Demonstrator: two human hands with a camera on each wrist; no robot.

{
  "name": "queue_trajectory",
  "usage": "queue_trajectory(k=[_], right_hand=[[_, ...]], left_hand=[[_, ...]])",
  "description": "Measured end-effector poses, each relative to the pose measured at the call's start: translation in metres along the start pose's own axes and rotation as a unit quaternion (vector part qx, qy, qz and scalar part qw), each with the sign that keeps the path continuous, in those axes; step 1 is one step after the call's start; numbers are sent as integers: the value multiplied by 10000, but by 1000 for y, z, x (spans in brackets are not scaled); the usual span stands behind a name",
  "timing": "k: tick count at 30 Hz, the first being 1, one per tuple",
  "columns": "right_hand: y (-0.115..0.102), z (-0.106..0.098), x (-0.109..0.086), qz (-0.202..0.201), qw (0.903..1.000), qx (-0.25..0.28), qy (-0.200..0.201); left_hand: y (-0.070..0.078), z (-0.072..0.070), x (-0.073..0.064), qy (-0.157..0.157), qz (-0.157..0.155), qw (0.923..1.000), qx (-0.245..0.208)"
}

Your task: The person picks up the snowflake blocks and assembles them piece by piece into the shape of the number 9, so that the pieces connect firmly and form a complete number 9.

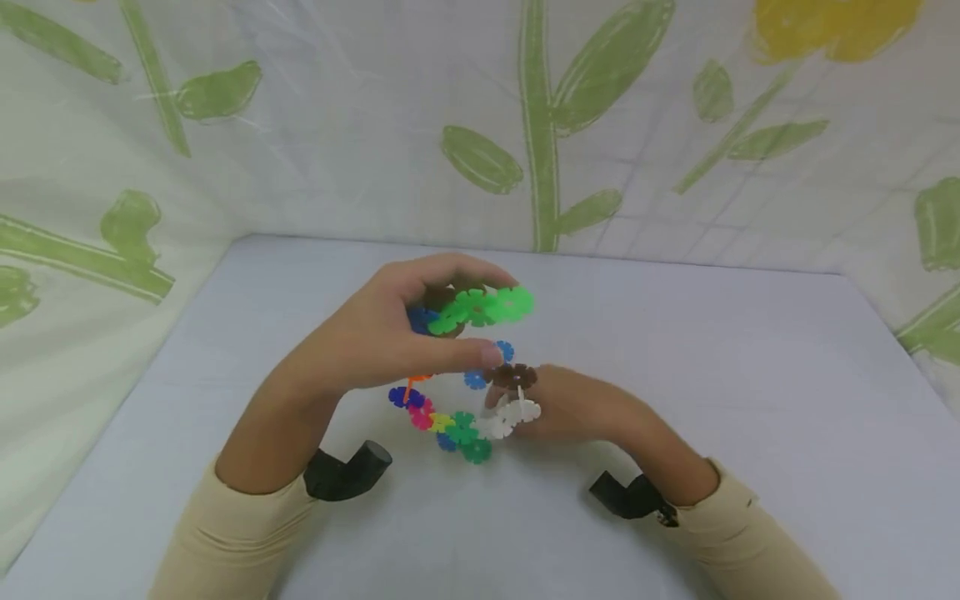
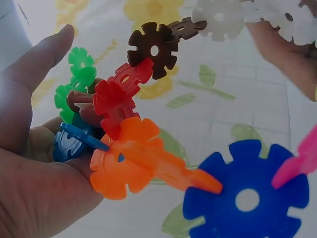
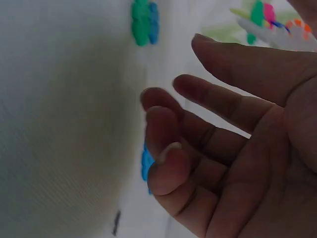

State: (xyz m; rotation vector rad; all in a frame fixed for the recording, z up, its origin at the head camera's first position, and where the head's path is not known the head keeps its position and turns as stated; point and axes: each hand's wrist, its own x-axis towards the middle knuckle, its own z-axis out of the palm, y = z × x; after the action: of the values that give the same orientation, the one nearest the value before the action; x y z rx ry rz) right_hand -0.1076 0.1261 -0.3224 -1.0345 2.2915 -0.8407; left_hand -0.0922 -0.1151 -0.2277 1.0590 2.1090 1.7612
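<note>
My left hand [image 1: 378, 329] grips a chain of notched plastic snowflake discs [image 1: 477, 307], held above the table by its green and blue end. In the left wrist view, red discs [image 2: 116, 96], an orange disc [image 2: 121, 171] and a large blue disc [image 2: 246, 198] link up near the palm. The far part of the chain runs through brown discs [image 1: 516, 377] to white discs [image 1: 510, 417]. My right hand [image 1: 577, 404] is low near the table, partly behind the white discs. Its fingers [image 3: 168, 171] bend loosely with nothing between them, beside a light blue disc piece [image 3: 146, 163].
On the white table [image 1: 712, 350] lie a green disc [image 1: 477, 452] and a blue disc [image 1: 447, 442] close together. Light blue discs [image 1: 504, 350] show beyond the chain. A curtain with painted plants [image 1: 337, 125] stands behind the table's back edge.
</note>
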Motion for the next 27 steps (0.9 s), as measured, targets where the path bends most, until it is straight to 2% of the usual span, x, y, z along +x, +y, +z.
queue_trajectory(k=[2,6,9,13,21,27], right_hand=[[-2,13,5,57,9995,-262,-144],[-6,31,9,20,9980,-621,109],[-10,37,10,141,9954,-891,319],[-14,40,9,255,9933,-1081,306],[-11,37,5,191,9958,-898,35],[-20,46,8,197,9989,-255,-338]], left_hand=[[1,-1,0,38,48,10000,-35],[0,-1,0,135,169,9997,-56],[-2,0,1,175,268,9995,-49],[-3,2,1,261,312,9992,-4],[-3,6,2,310,408,9984,223],[0,4,0,315,454,9981,275]])
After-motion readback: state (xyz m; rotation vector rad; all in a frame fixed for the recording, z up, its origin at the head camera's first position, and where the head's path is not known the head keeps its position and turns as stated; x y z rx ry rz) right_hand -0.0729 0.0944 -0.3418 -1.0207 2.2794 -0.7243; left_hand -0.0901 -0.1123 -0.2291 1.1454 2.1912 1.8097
